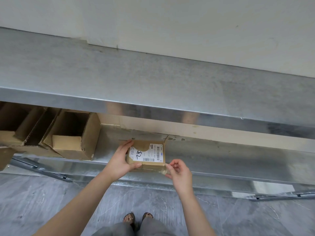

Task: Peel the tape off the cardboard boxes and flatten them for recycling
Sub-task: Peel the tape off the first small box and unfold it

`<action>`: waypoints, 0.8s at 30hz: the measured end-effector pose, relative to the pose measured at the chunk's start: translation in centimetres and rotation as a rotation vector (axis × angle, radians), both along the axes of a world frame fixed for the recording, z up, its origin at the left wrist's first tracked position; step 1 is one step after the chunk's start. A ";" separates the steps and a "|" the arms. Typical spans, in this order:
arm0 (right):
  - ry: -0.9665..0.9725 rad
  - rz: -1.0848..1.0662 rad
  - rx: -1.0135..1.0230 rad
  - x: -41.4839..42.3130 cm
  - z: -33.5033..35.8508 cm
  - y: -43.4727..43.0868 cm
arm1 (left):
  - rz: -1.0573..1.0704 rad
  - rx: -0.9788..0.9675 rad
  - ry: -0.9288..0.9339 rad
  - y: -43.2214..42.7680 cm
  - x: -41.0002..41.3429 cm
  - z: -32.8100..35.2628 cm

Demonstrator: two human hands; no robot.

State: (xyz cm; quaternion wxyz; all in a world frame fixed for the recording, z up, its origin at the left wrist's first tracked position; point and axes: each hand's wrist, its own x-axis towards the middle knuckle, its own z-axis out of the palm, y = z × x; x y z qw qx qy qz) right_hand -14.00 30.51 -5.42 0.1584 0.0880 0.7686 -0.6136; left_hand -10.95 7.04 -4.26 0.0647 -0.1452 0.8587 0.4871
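Observation:
A small brown cardboard box (150,165) with a white shipping label (147,153) is held at the front of the lower metal shelf. My left hand (121,160) grips its left side, thumb on the near edge, fingers over the far edge. My right hand (179,172) pinches a strip of clear tape (165,171) that hangs off the box's near right corner.
Several open cardboard boxes (71,135) lie on their sides on the lower shelf (221,155) to the left. A wide metal upper shelf (153,79) runs above, against a pale wall. Grey tiled floor (51,201) and my feet are below.

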 end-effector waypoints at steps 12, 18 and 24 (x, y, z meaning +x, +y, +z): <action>-0.104 0.103 0.031 -1.3 -1.1 0.3 | -0.070 0.074 -0.110 -1.6 -1.8 1.0; -0.133 0.147 -0.065 -1.8 -0.6 -0.8 | 0.020 0.191 -0.053 -2.2 -0.1 0.5; -0.089 0.204 -0.132 -1.5 -0.2 -1.4 | 0.199 0.272 0.043 -2.3 0.7 0.6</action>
